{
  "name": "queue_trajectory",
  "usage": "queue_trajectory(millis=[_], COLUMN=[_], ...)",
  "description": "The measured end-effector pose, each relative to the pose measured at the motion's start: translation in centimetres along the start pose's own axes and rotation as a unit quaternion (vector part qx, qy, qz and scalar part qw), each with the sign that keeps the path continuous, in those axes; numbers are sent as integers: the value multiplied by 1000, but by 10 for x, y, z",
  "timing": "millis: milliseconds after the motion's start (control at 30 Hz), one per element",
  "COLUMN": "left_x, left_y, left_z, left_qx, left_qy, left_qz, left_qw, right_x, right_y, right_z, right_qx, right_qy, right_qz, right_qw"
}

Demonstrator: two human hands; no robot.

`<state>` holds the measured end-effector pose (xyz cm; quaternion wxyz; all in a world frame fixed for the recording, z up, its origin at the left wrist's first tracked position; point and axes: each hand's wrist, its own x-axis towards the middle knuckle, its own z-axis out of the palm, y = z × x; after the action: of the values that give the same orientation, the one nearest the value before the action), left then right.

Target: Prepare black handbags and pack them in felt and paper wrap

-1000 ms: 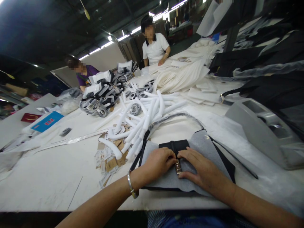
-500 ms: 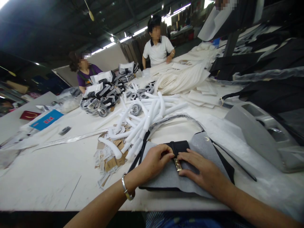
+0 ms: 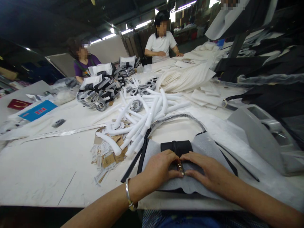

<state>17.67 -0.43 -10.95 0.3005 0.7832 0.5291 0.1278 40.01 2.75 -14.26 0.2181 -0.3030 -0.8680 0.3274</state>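
A black handbag [image 3: 140, 164] lies on the table before me, its front covered by grey tissue paper [image 3: 197, 142]. Across the paper sits a black strap tab [image 3: 166, 146] with a loop around it. Below the tab is a small gold metal clasp [image 3: 180, 167]. My left hand [image 3: 160, 166] curls around the clasp from the left, thumb low and fingers high. From the right, my right hand [image 3: 207, 167] grips it with thumb and fingers bent. The fingertips partly hide the clasp. The bag's wrapped handle [image 3: 182, 115] arches away behind it.
White foam tubes [image 3: 142, 123] and paper tags [image 3: 109, 160] are heaped at left. A grey tape dispenser [image 3: 268, 133] stands at right. Beyond lie a pile of wrapped straps [image 3: 99, 85] and white sheets [image 3: 185, 77]. Two co-workers, one in a white shirt [image 3: 159, 46], are across the table.
My left hand has moved from the tab's lower edge down to the clasp's left side. My right hand stays at its right. The view has shifted slightly; the white-shirted co-worker's hands have moved.
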Motion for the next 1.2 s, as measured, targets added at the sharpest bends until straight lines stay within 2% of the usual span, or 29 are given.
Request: queue_trajectory(millis=[67,167,300,433,700,1000,1200], left_x=[1,2,3,0,-4,-8,-7], left_y=[-1,-3,-6,-8,-12,-12,-13], left_z=[1,2,3,6,13,15,15], left_qx=[16,18,17,0,-39,-43,-37], left_qy=[-4,-9,-2,14,36,51,54], left_qz=[-6,-7,-19,-35,-36,-18,-3], left_qw=[1000,1000,1000,999,998,998,998], right_x=[3,16,45,66,62,38,41], right_y=[-6,-12,-11,-4,-1,0,-8], right_z=[-6,-14,-21,-22,-6,9,3], right_qx=[-3,-58,-92,-117,-128,-142,-119], right_qy=[-22,-66,-186,-258,-233,-155,-161], right_qz=[-14,-76,-171,-201,-184,-86,-56], right_qw=[1000,993,963,938,946,974,978])
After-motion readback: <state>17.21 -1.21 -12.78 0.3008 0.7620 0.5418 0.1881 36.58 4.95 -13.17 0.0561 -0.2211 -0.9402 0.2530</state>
